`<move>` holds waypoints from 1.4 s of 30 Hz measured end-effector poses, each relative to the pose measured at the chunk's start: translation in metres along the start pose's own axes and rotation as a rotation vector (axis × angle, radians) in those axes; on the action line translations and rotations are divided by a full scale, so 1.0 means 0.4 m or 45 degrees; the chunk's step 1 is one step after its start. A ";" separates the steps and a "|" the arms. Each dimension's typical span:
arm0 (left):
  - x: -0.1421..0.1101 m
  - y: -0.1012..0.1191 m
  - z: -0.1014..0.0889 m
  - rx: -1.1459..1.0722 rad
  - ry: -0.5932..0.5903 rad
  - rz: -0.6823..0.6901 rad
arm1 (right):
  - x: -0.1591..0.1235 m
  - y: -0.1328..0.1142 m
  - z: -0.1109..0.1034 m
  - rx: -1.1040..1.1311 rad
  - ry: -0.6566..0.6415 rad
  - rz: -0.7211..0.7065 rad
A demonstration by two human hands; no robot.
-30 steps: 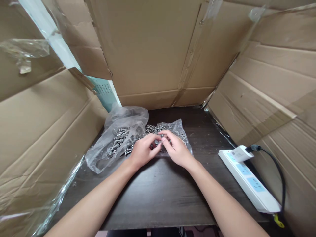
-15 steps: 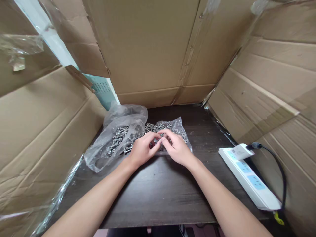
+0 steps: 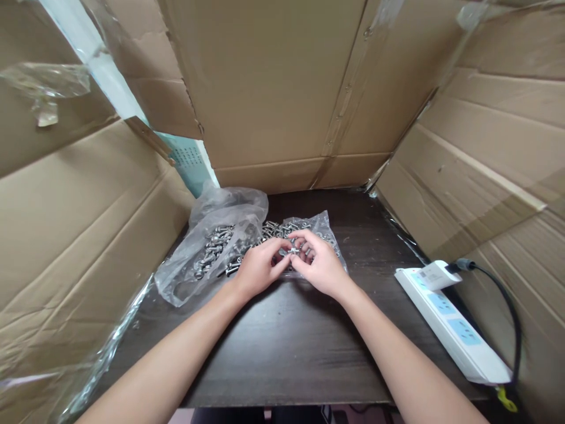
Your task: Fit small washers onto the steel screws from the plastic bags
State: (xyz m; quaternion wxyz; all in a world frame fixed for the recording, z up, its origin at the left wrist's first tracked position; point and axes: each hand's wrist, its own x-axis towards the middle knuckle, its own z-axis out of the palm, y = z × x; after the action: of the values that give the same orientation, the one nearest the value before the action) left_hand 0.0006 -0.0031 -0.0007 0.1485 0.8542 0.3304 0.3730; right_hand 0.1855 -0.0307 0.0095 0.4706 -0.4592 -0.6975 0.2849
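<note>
Between the fingertips of both hands is a small metal bolt (image 3: pixel 292 251), held roughly level, with what looks like a nut or washers at its right end. My left hand (image 3: pixel 262 265) pinches its left part. Thumb and fingers of my right hand (image 3: pixel 321 263) close around the right end. Behind and under the hands, loose bolts (image 3: pixel 272 228) and washers lie on a flat clear plastic sheet or bag (image 3: pixel 324 221). To the left, an open clear plastic bag (image 3: pixel 176 281) holds many more bolts (image 3: pixel 216 241). The fingers partly hide the held bolt.
A dark wooden table (image 3: pixel 265 347) carries everything. Cardboard walls (image 3: pixel 265 88) enclose the back and both sides. At the right stands a white power strip (image 3: pixel 459 330) with a plugged-in adapter (image 3: pixel 436 275) and black cable (image 3: pixel 514 306).
The fingers of my right hand have spread a little, so the bolt between the hands now shows more. The view has shifted slightly, moving the scene to the right.
</note>
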 end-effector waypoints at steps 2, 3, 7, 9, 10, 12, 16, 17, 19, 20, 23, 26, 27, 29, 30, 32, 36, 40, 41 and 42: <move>0.000 -0.001 0.000 0.000 -0.001 -0.007 | 0.001 0.002 -0.001 0.014 -0.011 -0.009; 0.000 0.000 0.000 0.005 0.002 -0.010 | 0.001 0.002 -0.001 0.020 -0.011 -0.008; -0.002 0.003 -0.001 0.015 -0.008 0.011 | 0.005 0.004 -0.006 0.007 -0.034 0.058; -0.003 0.006 -0.001 0.010 -0.020 0.026 | 0.007 0.003 -0.009 0.018 -0.062 0.114; -0.003 0.007 -0.001 0.011 -0.023 0.031 | 0.007 0.003 -0.010 0.031 -0.078 0.134; -0.003 0.010 -0.002 0.024 -0.023 0.031 | 0.007 0.002 -0.010 0.058 -0.091 0.144; -0.001 0.012 -0.003 0.042 -0.016 -0.001 | 0.004 0.000 -0.006 0.073 -0.070 0.072; 0.000 0.013 -0.003 0.041 -0.018 -0.010 | 0.003 0.000 -0.005 0.065 -0.062 0.047; 0.001 0.013 -0.004 0.046 -0.031 -0.022 | 0.001 0.001 -0.003 0.040 -0.044 0.003; 0.001 0.013 -0.004 0.052 -0.038 -0.027 | 0.000 0.002 -0.003 0.025 -0.035 -0.013; 0.001 0.010 -0.005 0.064 -0.045 -0.032 | 0.000 0.003 -0.003 0.002 -0.022 -0.038; -0.001 0.006 -0.005 0.054 -0.035 -0.016 | 0.002 0.002 -0.002 0.045 -0.029 -0.016; -0.002 0.005 -0.006 0.049 -0.033 -0.005 | 0.002 0.001 -0.001 0.069 -0.031 0.000; -0.004 0.004 -0.006 0.044 -0.020 0.025 | 0.003 -0.002 0.001 0.113 -0.028 0.036; -0.004 0.003 -0.007 0.049 -0.011 0.042 | 0.003 -0.004 0.002 0.126 -0.019 0.052; -0.003 0.001 -0.008 0.051 0.021 0.061 | 0.004 -0.007 0.003 0.148 -0.027 0.087; -0.001 -0.001 -0.008 0.089 0.033 0.071 | 0.007 -0.008 -0.003 0.152 -0.045 0.113; 0.000 0.002 -0.008 0.075 0.028 0.059 | 0.007 -0.006 -0.014 0.047 -0.030 0.143; 0.000 0.003 -0.008 0.072 0.036 0.050 | 0.007 -0.006 -0.015 0.025 -0.040 0.154; 0.000 0.004 -0.010 0.070 0.043 0.046 | 0.006 -0.006 -0.016 0.024 -0.044 0.144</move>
State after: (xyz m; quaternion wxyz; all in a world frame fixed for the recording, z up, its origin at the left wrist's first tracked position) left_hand -0.0015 -0.0041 0.0027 0.1128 0.8574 0.3274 0.3808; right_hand 0.1902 -0.0295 0.0150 0.4459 -0.4886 -0.6756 0.3255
